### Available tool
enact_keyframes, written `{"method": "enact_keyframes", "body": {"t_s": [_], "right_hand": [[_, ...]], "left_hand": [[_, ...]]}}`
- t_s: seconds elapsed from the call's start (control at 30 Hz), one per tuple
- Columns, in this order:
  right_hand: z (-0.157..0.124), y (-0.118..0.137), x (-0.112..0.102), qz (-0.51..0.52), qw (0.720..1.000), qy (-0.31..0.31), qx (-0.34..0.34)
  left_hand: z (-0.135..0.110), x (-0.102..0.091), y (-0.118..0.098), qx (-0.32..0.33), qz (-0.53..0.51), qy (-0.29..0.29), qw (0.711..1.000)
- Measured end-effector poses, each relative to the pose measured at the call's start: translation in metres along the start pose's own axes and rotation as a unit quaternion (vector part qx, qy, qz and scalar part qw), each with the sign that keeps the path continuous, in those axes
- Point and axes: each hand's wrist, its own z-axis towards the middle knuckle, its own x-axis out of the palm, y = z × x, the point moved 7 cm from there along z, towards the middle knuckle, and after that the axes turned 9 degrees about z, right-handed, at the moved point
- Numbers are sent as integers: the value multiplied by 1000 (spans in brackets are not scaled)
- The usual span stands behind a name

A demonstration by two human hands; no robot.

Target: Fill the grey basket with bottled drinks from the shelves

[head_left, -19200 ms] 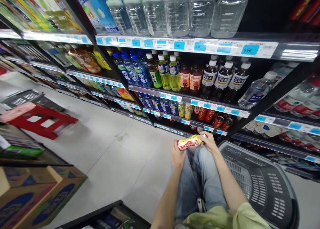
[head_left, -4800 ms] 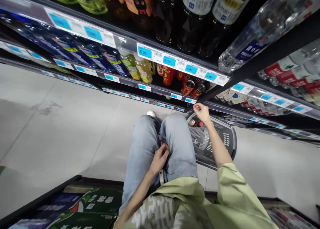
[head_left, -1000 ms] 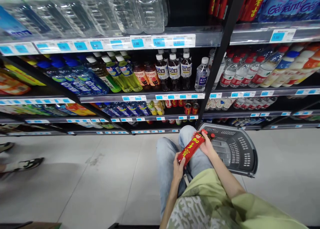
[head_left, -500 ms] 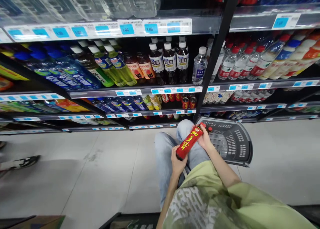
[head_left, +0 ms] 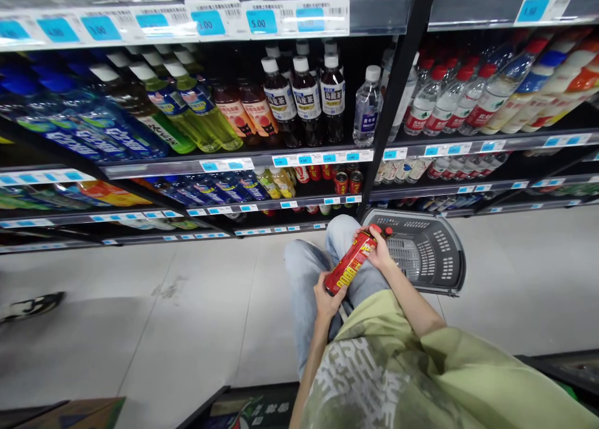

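Observation:
A red drink bottle (head_left: 350, 262) with yellow print lies tilted across my lap, held between both hands. Its red cap (head_left: 388, 231) points up and to the right. My left hand (head_left: 329, 296) is wrapped around the bottle's lower end. Around the upper part, below the cap, my right hand (head_left: 378, 249) has closed its fingers. Just right of my knee, a dark grey shopping basket (head_left: 452, 248) rests on the floor, with its slotted inside partly visible.
Shelves of drinks stand in front of me: dark tea bottles (head_left: 306, 98), red-capped water bottles (head_left: 433, 101), small red cans (head_left: 341, 183). A black upright (head_left: 401, 73) divides the shelves. Someone's shoe (head_left: 37, 305) is at the left. Behind me lies a cardboard box (head_left: 79, 413).
The red bottle has been turned about its length, so the large yellow characters have given way to a side with smaller printed panels. Both hands still hold it. My view has shifted slightly.

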Motion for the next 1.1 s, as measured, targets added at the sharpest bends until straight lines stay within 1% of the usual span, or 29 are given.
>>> {"method": "enact_keyframes", "body": {"t_s": [0.13, 0.2, 0.3, 0.43, 0.53, 0.63, 0.7, 0.8, 0.87, 0.93, 1.03, 1.1], "right_hand": [[1, -1, -2, -10, 1000, 12, -2], [2, -1, -3, -16, 1000, 10, -6], [3, 0, -5, -22, 1000, 2, -19], [3, 1, -6, -18, 1000, -5, -24], [3, 0, -6, -11, 1000, -11, -13], [3, 1, -5, -7, 1000, -19, -10], [3, 3, -5, -5, 1000, -27, -14], [3, 4, -6, 2, 999, -33, -13], [3, 4, -5, 9, 999, -35, -13], [2, 6, -5, 15, 999, -40, -15], [1, 7, -2, 20, 998, -48, -19], [0, 8, 1, 22, 998, -54, -19]], "left_hand": [[0, 3, 9, -12, -41, 20, 999], [0, 6, 15, -30, -58, 27, 997], [0, 12, 25, -79, -92, 32, 992], [-3, 23, 37, -158, -150, 52, 975], [-5, 27, 39, -188, -159, 75, 966], [-3, 25, 32, -169, -134, 80, 973], [-2, 20, 26, -143, -115, 68, 981], [-6, 8, 20, -114, -66, 35, 991], [-11, 2, 17, -94, -29, 30, 995], [-17, -1, 11, -63, -8, 45, 997], [-25, -1, 0, -11, 0, 75, 997], [-29, 1, -6, 3, 21, 84, 996]]}}
